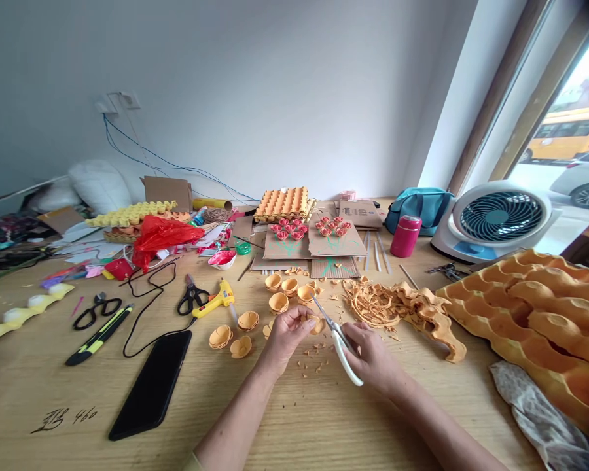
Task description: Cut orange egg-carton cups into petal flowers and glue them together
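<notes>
So the only writing we can read on our desk (201, 399) is a handwritten "460" near the lower left. There's a dark scrawl (50, 420) right before it, but we can't make that bit out. The folded cardboard (360, 214) against the wall seems to have some small marks too, way too tiny to read. The phone (151, 384) just shows a black screen.

Now the hands. Our left hand (290, 335) has thumb and fingers pinched together on an orange cup (317, 325), held up over the middle of the desk, and the fingers cover part of it. Our right hand (377, 356) is wrapped around the white-handled scissors (344, 360). The blades sit right by the cup, but honestly we can't tell whether they're touching it or how far apart they are.

Another cup (267, 329) is half hidden behind our left hand. The scraps (370, 304) beyond the right hand are such a tangle we can't separate the pieces. Over on the right, the big egg tray (520, 320) runs out of view, and the pale crumpled bundle (535, 409) below it could be cloth or plastic, no idea. The red bag (161, 235) covers some of the clutter at the back left, and outside, the white car (586, 175) gets chopped off at the edge.
</notes>
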`<control>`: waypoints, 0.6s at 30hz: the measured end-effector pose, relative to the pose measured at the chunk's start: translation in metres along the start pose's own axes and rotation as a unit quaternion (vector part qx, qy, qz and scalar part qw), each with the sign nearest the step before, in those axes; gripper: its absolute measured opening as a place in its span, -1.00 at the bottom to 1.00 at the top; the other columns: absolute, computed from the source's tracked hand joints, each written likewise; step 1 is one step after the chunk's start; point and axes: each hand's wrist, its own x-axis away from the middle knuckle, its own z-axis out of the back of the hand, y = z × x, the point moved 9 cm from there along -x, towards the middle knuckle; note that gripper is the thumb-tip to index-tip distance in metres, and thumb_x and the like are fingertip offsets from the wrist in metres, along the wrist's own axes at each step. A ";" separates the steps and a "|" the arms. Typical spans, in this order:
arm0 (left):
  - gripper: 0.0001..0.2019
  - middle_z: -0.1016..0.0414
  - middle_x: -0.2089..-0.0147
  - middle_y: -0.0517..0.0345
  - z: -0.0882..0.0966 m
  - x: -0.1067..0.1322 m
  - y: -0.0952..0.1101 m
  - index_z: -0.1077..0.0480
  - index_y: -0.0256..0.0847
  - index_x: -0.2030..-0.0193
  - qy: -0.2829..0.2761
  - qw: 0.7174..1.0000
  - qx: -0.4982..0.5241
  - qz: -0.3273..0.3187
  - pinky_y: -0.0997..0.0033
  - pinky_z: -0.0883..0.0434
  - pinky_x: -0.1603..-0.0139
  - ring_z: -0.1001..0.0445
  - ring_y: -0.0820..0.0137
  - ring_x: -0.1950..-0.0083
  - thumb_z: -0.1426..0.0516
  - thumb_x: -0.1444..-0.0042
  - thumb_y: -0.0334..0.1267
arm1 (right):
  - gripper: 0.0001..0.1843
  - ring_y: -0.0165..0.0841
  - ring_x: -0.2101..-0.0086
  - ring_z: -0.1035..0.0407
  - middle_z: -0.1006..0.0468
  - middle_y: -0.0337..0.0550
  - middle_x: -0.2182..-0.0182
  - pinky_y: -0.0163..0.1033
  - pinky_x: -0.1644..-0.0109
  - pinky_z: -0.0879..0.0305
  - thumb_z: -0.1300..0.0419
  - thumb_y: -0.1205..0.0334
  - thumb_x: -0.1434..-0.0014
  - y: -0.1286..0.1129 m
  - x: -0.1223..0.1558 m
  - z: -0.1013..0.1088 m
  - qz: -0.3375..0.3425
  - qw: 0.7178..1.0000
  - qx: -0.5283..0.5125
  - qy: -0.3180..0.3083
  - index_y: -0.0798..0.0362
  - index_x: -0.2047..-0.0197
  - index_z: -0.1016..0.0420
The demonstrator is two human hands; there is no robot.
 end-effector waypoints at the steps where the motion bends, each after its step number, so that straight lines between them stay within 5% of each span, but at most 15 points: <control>1: -0.77 -0.46 0.42 0.24 0.001 0.000 -0.001 -0.50 -0.25 0.36 0.003 1.000 0.000 0.004 0.45 -0.31 0.21 -0.36 0.46 0.34 -0.36 0.04 -0.15 | -0.65 -0.40 0.49 -0.13 -0.24 -0.32 0.57 -0.26 0.33 -0.09 -0.04 0.10 -0.31 0.003 -0.001 0.001 -0.010 1.000 -0.016 0.008 -0.01 0.49 -0.10; 7: -0.72 -0.41 0.39 0.22 -0.002 -0.001 -0.011 -0.48 -0.27 0.32 -0.020 1.000 -0.005 0.023 0.49 -0.26 0.27 -0.30 0.49 0.35 -0.38 0.07 -0.13 | -0.70 -0.39 0.46 -0.22 -0.36 -0.28 0.51 -0.28 0.36 -0.18 -0.14 0.02 -0.27 0.021 -0.002 0.007 -0.072 0.980 -0.182 0.040 0.03 0.41 -0.34; 13: -0.64 -0.32 0.41 0.29 -0.022 0.007 -0.018 -0.43 -0.24 0.10 -0.102 0.988 -0.105 0.040 0.51 -0.22 0.35 -0.24 0.52 0.40 -0.35 0.03 -0.22 | -0.67 -0.28 0.29 -0.37 -0.53 -0.16 0.29 -0.18 0.20 -0.33 -0.27 0.00 -0.20 0.018 -0.002 0.013 -0.057 0.955 -0.284 0.065 0.00 0.08 -0.38; 18: -0.64 -0.26 0.46 0.35 -0.036 0.015 -0.020 -0.37 -0.21 0.07 -0.127 0.978 -0.157 0.057 0.49 -0.23 0.36 -0.26 0.50 0.42 -0.32 0.02 -0.29 | -0.70 -0.30 0.32 -0.37 -0.49 -0.22 0.37 -0.19 0.22 -0.31 -0.30 -0.01 -0.18 0.012 -0.002 0.005 -0.062 0.953 -0.296 0.020 0.00 0.21 -0.36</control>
